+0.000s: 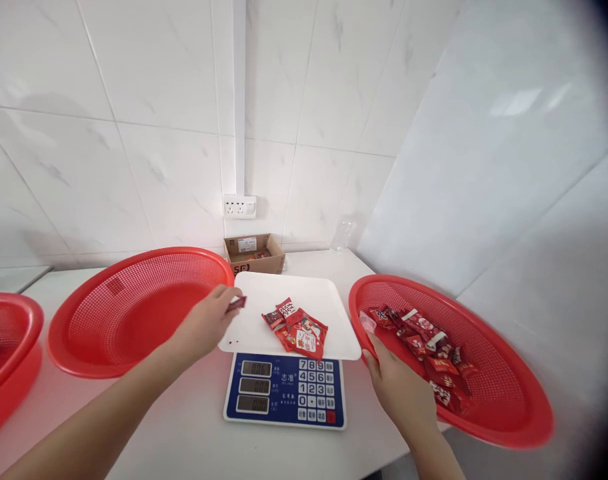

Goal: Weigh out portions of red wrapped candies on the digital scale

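My left hand [209, 322] is closed on a small dark red snack packet [237, 304], over the left edge of the white scale tray [254, 293]. A small pile of red snack packets [304, 333] lies on the tray, right of its middle. Below the tray is the scale's blue panel [284, 390] with keys and lit number displays. My right hand [397, 377] grips the near left rim of the right red basket [514, 400], thumb outside; its other fingers are partly hidden. Inside that basket lie several red packets [429, 340], with a pale pink one [368, 322] near my fingertips.
A large red basket [134, 327] stands left of the scale, and part of another red basket [14, 373] shows at the far left. Behind the tray are a small cardboard box [257, 263] and a clear plastic container [342, 233]. A tiled wall [174, 180] closes off the back.
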{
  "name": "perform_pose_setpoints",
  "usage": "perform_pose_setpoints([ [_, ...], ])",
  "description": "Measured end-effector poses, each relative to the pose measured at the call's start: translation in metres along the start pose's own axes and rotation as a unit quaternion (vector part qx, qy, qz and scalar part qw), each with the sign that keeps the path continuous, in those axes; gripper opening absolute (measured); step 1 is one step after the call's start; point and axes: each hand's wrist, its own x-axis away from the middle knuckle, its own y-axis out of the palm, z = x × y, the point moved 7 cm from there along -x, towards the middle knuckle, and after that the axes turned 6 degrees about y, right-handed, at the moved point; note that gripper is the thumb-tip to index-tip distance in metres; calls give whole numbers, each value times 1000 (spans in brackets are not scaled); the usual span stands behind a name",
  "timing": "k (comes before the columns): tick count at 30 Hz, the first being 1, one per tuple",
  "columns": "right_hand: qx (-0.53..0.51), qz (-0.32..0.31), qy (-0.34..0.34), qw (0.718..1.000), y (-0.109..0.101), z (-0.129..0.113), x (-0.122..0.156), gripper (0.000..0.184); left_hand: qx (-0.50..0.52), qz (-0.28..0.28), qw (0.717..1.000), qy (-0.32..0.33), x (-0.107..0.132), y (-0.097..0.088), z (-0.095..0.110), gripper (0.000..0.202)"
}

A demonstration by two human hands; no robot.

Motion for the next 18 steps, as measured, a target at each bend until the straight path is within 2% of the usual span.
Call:
perform_pose_setpoints([
  [3, -7, -2, -4, 1000, 3, 2, -1, 51, -62, 36, 997, -30, 2, -19, -21, 36],
  [5, -22, -1, 0, 1000, 5, 4, -3, 52, -84, 37, 996, -12, 1, -19, -20, 36],
  [8, -82, 45, -39, 995, -5, -2, -6, 50, -71, 5, 996, 60, -3, 2, 2, 31],
  [11, -168, 93, -129, 973, -25, -26, -1, 42, -42, -36, 989, 139, -8, 31, 35, 31],
  [12, -192, 81, -160, 965, -29, -38, 2, 39, -34, -45, 985, 161, -9, 39, 44, 34],
  [15, -221, -10, -240, 945, -30, -78, 15, 34, -17, -58, 977, 203, -13, 54, 62, 44],
  [18, -203, -45, -255, 944, -27, -101, 21, 25, -1, -47, 976, 215, -13, 55, 67, 47],
])
